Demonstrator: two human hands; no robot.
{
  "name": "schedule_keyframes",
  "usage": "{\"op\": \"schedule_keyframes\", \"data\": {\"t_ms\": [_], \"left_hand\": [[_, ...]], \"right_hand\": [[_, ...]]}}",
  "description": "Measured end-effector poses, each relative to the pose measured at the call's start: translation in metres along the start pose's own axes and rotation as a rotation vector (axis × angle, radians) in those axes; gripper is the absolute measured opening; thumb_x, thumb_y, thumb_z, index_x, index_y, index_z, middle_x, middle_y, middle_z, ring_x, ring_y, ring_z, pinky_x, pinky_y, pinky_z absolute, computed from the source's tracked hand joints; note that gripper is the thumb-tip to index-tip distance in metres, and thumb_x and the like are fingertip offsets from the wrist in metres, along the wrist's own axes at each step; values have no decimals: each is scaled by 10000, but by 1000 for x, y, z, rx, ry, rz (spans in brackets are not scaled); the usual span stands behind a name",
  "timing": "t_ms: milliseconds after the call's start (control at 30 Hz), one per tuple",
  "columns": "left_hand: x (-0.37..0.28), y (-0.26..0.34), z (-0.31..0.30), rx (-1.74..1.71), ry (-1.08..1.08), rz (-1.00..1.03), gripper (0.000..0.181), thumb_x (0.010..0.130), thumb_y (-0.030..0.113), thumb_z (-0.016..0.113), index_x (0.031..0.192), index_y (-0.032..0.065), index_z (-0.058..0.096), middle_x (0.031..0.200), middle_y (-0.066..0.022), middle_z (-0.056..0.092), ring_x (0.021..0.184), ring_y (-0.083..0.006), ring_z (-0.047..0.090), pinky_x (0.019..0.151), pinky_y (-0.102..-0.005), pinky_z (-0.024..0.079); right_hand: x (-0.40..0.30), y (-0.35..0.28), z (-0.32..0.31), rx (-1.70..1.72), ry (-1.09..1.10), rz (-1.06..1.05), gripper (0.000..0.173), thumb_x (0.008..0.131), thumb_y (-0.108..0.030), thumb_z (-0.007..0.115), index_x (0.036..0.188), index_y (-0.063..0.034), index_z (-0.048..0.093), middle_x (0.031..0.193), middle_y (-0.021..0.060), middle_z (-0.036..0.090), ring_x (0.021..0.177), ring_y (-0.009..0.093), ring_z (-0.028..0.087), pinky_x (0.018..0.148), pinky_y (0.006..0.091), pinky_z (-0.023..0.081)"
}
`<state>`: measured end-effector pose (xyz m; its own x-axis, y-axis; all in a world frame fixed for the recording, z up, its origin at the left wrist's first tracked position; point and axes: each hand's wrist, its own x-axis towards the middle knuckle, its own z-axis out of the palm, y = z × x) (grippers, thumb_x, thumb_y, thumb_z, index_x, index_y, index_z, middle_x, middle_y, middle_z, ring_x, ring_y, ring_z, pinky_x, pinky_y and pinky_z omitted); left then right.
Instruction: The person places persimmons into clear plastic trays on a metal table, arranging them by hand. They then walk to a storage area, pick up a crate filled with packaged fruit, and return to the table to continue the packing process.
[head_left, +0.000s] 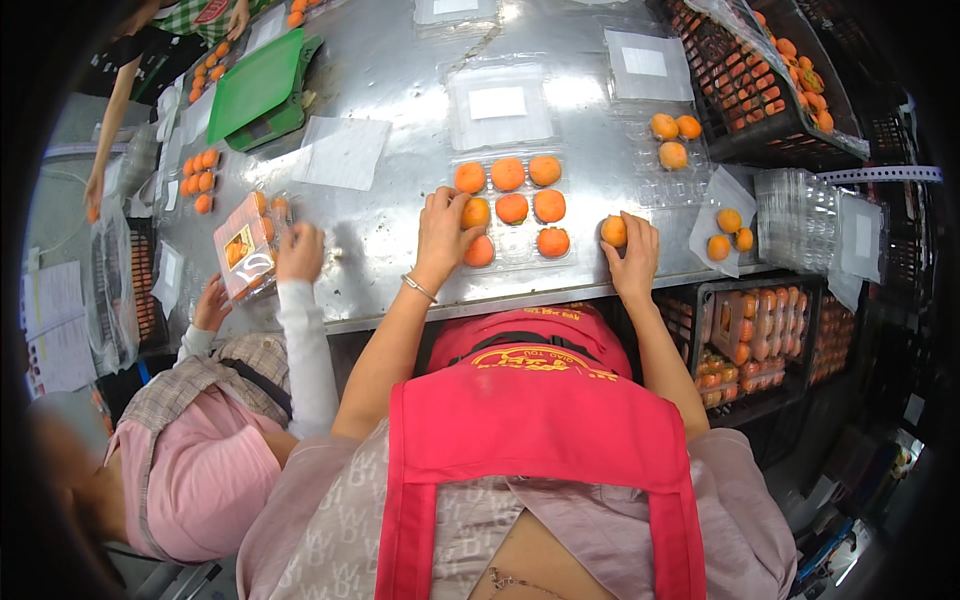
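Observation:
In front of me a clear plastic tray (514, 259) holds several orange persimmons in rows; its front middle cup has no fruit. My left hand (444, 231) grips the persimmon (475, 213) at the left of the middle row, its thumb by the front left one (478, 251). To the right of the tray, my right hand (634, 251) holds a single persimmon (613, 231) just above the metal table. Beyond the tray lies a stack of clear lids or trays (499, 112) with a white card.
Black crates of persimmons stand at the back right (780, 124) and below the table (750, 397). Stacked clear trays (795, 217), loose persimmons (729, 220) and another tray (675, 184) lie right. A green bin (259, 94) stands left, near a co-worker's hands (300, 251) with a pack.

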<state>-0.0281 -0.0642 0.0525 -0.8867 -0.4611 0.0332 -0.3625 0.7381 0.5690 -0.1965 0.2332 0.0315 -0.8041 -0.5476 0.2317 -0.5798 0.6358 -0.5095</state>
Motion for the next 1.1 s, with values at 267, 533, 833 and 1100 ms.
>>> {"op": "schedule_keyframes", "data": {"t_ms": [267, 533, 833, 1100], "left_hand": [[-17, -21, -15, -1113, -129, -271, 445, 985, 283, 681, 1314, -5, 602, 1241, -82, 630, 1072, -171, 599, 913, -316, 470], [-37, 30, -36, -1870, -215, -281, 584, 1058, 432, 528, 1416, -26, 475, 1393, -183, 578, 1229, -256, 591, 1080, -394, 483], [-41, 66, -54, -1933, -216, -282, 579, 1092, 439, 423, 1450, -17, 428, 1412, -234, 555, 1311, -347, 566, 1132, -470, 467], [-44, 74, -53, -2101, -243, -421, 587, 1114, 464, 306, 1407, -10, 492, 1337, -226, 612, 1272, -331, 594, 1127, -457, 475]], "right_hand": [[1, -5, -5, 48, -28, 85, 702, 763, -77, 820, 1398, -38, 524, 1327, 182, 539, 1216, 384, 504, 1057, 458, 412], [25, -79, -20, 453, -39, 100, 394, 866, -123, 765, 1234, -37, 653, 1147, 92, 663, 1088, 234, 619, 957, 345, 462], [24, -133, -26, 981, -358, 266, 322, 986, -125, 669, 1278, 3, 624, 1060, 58, 709, 952, 119, 659, 904, 290, 522], [30, -154, -39, 1090, -406, 76, 515, 965, -161, 691, 1436, -34, 525, 1304, 107, 650, 1196, 182, 612, 993, 341, 491]]}}
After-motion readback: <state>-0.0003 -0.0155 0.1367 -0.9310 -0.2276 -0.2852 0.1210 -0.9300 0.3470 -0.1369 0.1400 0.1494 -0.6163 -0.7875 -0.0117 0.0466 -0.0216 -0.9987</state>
